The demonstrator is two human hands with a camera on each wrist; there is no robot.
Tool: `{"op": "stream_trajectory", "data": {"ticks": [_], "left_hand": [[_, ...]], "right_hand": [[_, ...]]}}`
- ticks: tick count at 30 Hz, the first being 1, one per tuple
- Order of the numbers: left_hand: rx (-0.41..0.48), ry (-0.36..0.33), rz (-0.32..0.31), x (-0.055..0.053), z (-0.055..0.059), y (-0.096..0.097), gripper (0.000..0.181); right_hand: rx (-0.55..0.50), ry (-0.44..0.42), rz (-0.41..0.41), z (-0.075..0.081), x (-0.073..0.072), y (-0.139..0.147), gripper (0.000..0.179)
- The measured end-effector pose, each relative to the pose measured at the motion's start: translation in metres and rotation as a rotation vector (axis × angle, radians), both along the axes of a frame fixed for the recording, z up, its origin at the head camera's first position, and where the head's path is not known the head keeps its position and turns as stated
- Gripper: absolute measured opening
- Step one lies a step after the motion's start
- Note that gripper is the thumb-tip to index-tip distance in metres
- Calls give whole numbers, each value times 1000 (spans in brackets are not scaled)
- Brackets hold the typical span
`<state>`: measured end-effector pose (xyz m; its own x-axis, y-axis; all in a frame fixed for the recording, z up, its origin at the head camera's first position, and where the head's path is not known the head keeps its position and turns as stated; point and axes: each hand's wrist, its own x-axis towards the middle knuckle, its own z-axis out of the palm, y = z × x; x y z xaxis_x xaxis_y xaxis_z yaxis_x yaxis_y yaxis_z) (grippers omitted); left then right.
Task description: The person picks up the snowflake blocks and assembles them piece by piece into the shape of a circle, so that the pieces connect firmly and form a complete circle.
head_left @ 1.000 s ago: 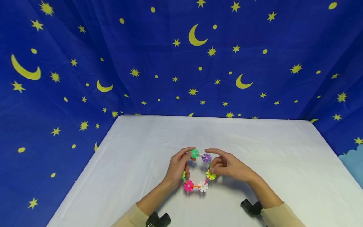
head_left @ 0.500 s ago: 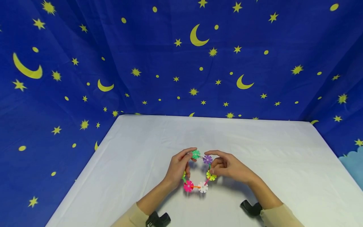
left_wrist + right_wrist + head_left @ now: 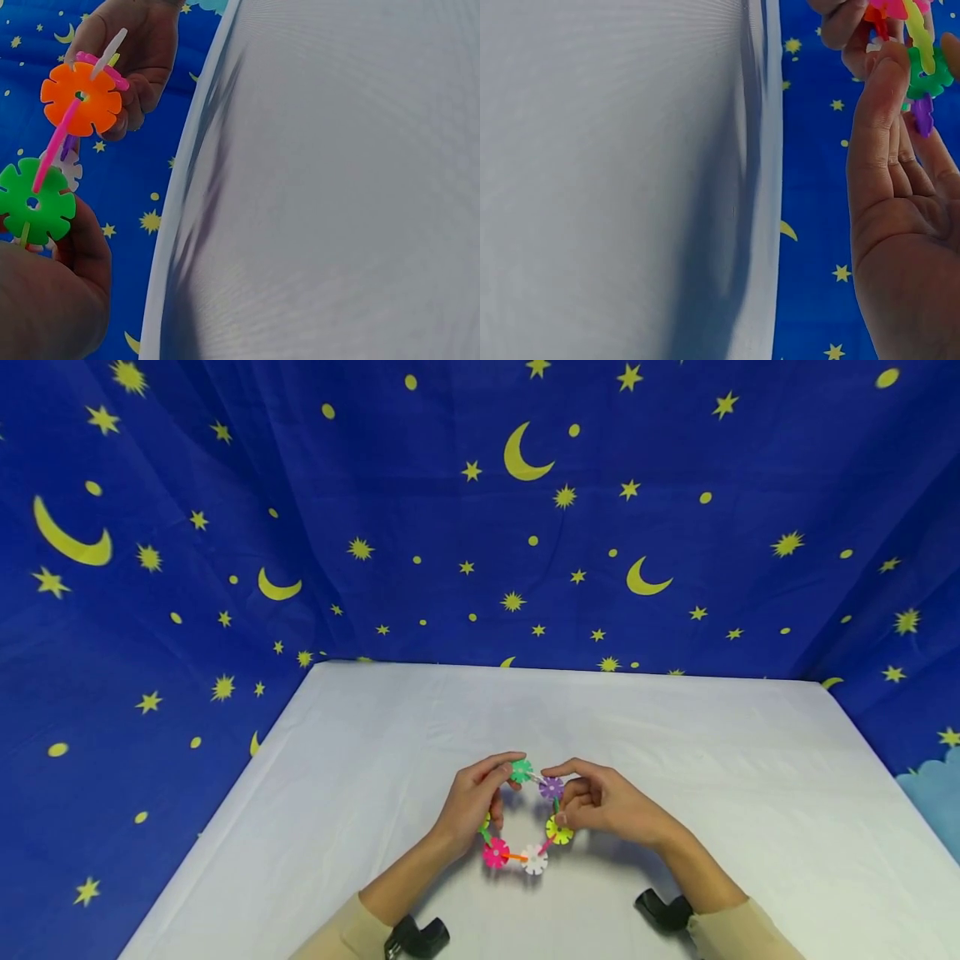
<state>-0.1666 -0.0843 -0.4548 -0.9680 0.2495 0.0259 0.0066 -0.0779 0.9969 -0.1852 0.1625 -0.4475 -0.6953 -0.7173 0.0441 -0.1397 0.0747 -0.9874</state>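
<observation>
Several flower-shaped interlocking plastic discs are joined edge to edge into a ring, held just over the table by both hands. My left hand [image 3: 467, 802] pinches the teal disc [image 3: 521, 770] between thumb and index finger and partly covers the ring's left side. My right hand [image 3: 618, 802] holds the yellow disc [image 3: 559, 833] under its thumb, index finger reaching toward the purple disc [image 3: 551, 788]. A pink disc [image 3: 494, 853] and a white disc [image 3: 535, 861] form the near side. An orange disc [image 3: 60, 105] and a green disc [image 3: 52, 208] face the left wrist camera.
A white cloth covers the table [image 3: 360, 760]. Blue curtains [image 3: 420, 485] with yellow moons and stars hang behind it and along its sides. Black wrist mounts [image 3: 423, 937] sit below both forearms, close to the tabletop.
The ring has tilted slightly: its purple, yellow and white discs sit a little lower in the head view, and the teal disc has shifted slightly right. Both hands keep their hold.
</observation>
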Motion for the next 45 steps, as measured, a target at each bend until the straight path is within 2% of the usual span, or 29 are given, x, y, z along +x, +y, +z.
{"op": "stream_trajectory", "data": {"ticks": [7, 8, 11, 14, 15, 18, 23, 30, 35, 45], "left_hand": [[-4, -5, -15, 0, 0, 0, 29], [-4, -6, -19, 1, 3, 0, 30], [10, -6, -20, 1, 3, 0, 32], [18, 0, -11, 1, 2, 1, 37], [20, 2, -4, 0, -2, 1, 38], [15, 8, 8, 1, 0, 2, 36], [10, 8, 30, 4, 4, 4, 31], [27, 0, 56, 4, 4, 5, 31], [24, 1, 50, 5, 5, 4, 33], [26, 13, 43, 4, 3, 5, 31]], "right_hand": [[-21, -1, 4, -1, 1, 0, 55], [-25, -7, 6, -1, 1, 0, 55], [-32, -22, 8, -2, 1, -1, 55], [-46, -33, 13, -3, 0, 0, 57], [-51, -32, 15, -4, 0, 0, 57], [-68, -35, 12, -5, -1, 1, 57], [-74, -58, -3, -6, -1, 1, 56], [-33, -67, -45, -5, 1, -3, 57], [-19, -65, -87, -5, 2, -6, 54], [-97, -141, -25, -5, 1, -5, 55]]}}
